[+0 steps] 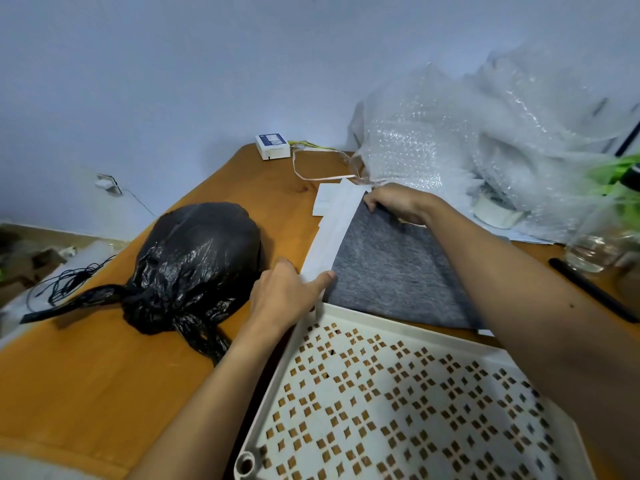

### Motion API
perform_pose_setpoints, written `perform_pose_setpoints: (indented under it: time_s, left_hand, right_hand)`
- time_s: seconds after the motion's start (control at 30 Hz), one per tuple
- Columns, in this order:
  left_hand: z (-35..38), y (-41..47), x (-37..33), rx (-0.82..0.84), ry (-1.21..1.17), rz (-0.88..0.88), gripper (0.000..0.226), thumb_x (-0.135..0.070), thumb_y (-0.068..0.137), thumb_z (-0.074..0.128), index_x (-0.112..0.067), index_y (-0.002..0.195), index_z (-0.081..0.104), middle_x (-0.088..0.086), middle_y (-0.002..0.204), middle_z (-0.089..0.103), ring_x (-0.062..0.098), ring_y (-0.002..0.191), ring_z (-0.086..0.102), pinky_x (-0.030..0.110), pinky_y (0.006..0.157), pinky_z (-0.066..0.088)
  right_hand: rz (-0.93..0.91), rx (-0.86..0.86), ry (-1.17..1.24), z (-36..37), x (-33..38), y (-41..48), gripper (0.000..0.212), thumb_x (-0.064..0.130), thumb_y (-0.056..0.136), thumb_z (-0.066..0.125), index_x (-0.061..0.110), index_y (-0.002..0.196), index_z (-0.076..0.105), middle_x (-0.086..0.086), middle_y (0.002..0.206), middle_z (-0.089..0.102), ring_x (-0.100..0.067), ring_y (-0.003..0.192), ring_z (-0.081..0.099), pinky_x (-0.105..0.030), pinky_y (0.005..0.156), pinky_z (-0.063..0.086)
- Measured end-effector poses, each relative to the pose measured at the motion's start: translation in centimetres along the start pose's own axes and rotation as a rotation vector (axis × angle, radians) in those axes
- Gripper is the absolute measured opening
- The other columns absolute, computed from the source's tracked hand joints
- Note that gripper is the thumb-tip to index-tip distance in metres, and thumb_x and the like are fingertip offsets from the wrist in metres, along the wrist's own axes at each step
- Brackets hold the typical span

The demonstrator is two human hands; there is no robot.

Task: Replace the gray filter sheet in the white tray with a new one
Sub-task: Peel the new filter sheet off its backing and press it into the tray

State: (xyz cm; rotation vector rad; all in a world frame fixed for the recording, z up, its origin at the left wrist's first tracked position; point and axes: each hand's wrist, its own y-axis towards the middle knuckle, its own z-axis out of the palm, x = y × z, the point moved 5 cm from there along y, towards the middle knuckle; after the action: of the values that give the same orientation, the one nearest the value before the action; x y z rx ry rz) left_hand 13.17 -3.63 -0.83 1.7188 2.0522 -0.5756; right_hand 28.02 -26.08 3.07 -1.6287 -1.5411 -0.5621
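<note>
I see the wooden table (86, 393) filling the lower left of the frame; the white tray (398, 410), perforated and bare, sits lower centre; the tied black bag (194, 265) lies centre left. The gray filter sheet (391, 268) rests just above the tray on white backing paper (332, 237). My right hand (398, 202) pinches the sheet's top corner; my left hand (284, 292) presses its lower left edge, thumb extended.
</note>
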Motion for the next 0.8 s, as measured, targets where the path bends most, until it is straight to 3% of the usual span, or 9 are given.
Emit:
perform_pose_setpoints:
  time_s: [0.1, 0.17, 0.27, 0.37, 0.47, 0.53, 0.6, 0.7, 0.8]
  left_hand:
    - [-0.1, 0.4, -0.4, 0.023, -0.048, -0.014, 0.054, -0.067, 0.079, 0.069, -0.014, 0.086, 0.062, 0.003, 0.081, 0.070, 0.024, 0.081, 0.067, 0.044, 0.077, 0.059]
    - [-0.2, 0.4, -0.5, 0.047, -0.080, -0.028, 0.041, -0.053, 0.082, 0.075, -0.015, 0.082, 0.061, 0.003, 0.079, 0.068, 0.023, 0.078, 0.066, 0.040, 0.074, 0.058]
    - [-0.3, 0.5, -0.5, 0.096, -0.187, -0.062, 0.029, -0.036, 0.087, 0.075, -0.011, 0.082, 0.062, 0.002, 0.073, 0.063, 0.018, 0.066, 0.063, 0.031, 0.060, 0.048]
    - [-0.3, 0.7, -1.1, 0.179, -0.326, -0.065, 0.029, -0.035, 0.088, 0.073, -0.008, 0.087, 0.062, 0.006, 0.080, 0.057, 0.021, 0.071, 0.059, 0.034, 0.065, 0.044]
    - [-0.5, 0.6, -2.1, 0.241, -0.428, -0.056, 0.030, -0.034, 0.092, 0.066, -0.007, 0.105, 0.062, 0.015, 0.100, 0.062, 0.027, 0.090, 0.064, 0.039, 0.082, 0.054]
    - [-0.7, 0.3, -2.7, 0.290, -0.535, -0.068, 0.029, -0.030, 0.095, 0.064, -0.008, 0.112, 0.056, 0.013, 0.103, 0.063, 0.023, 0.082, 0.072, 0.037, 0.074, 0.062]
    - [-0.6, -0.2, -3.2, 0.339, -0.690, -0.109, 0.038, -0.020, 0.091, 0.071, -0.013, 0.121, 0.049, 0.004, 0.105, 0.058, 0.021, 0.078, 0.075, 0.025, 0.057, 0.060]
    - [0.2, -0.6, -2.9, 0.241, -0.875, -0.182, 0.075, -0.008, 0.078, 0.082, -0.024, 0.138, 0.040, 0.001, 0.126, 0.046, 0.026, 0.097, 0.070, 0.031, 0.067, 0.064]
    - [1.0, -1.7, -2.5, 0.107, -1.194, -0.323, 0.085, -0.004, 0.079, 0.081, -0.023, 0.149, 0.036, 0.009, 0.146, 0.042, 0.026, 0.103, 0.064, 0.035, 0.075, 0.063]
  right_hand:
    - [-0.020, -0.029, 0.032, -0.6, 0.1, -0.9, 0.010, 0.016, 0.055, 0.052, 0.020, 0.060, 0.045, -0.004, 0.058, 0.040, -0.019, 0.048, 0.032, -0.026, 0.049, 0.019]
    - [-0.023, -0.060, 0.019, -1.0, 0.0, -1.0, 0.013, 0.019, 0.053, 0.053, 0.020, 0.062, 0.044, -0.004, 0.060, 0.042, -0.019, 0.050, 0.033, -0.028, 0.049, 0.020]
    - [-0.026, -0.111, 0.001, -1.2, -0.1, -1.2, 0.011, 0.021, 0.059, 0.058, 0.018, 0.067, 0.051, -0.004, 0.061, 0.050, -0.019, 0.051, 0.041, -0.025, 0.048, 0.026]
    - [-0.048, -0.147, 0.011, -1.0, -0.2, -1.5, 0.009, 0.019, 0.067, 0.059, 0.017, 0.073, 0.054, -0.005, 0.064, 0.053, -0.019, 0.051, 0.044, -0.023, 0.047, 0.028]
    - [-0.062, -0.174, 0.024, -1.2, -0.2, -1.7, 0.009, 0.018, 0.068, 0.059, 0.016, 0.076, 0.055, -0.007, 0.069, 0.054, -0.020, 0.056, 0.045, -0.025, 0.049, 0.030]
    - [-0.066, -0.180, 0.038, -1.4, 0.0, -1.9, 0.010, 0.018, 0.067, 0.059, 0.016, 0.076, 0.055, -0.007, 0.071, 0.054, -0.020, 0.059, 0.045, -0.027, 0.051, 0.030]
    - [-0.066, -0.185, 0.059, -1.9, 0.0, -2.0, 0.012, 0.019, 0.067, 0.059, 0.016, 0.077, 0.055, -0.008, 0.071, 0.054, -0.020, 0.063, 0.046, -0.028, 0.052, 0.031]
    - [-0.069, -0.192, 0.080, -2.2, 0.0, -2.1, 0.011, 0.023, 0.067, 0.061, 0.017, 0.075, 0.058, -0.006, 0.070, 0.056, -0.021, 0.065, 0.048, -0.030, 0.056, 0.034]
    - [-0.067, -0.205, 0.086, -2.9, 0.0, -2.2, 0.014, 0.026, 0.070, 0.066, 0.015, 0.077, 0.065, -0.007, 0.075, 0.065, -0.020, 0.066, 0.057, -0.030, 0.062, 0.041]
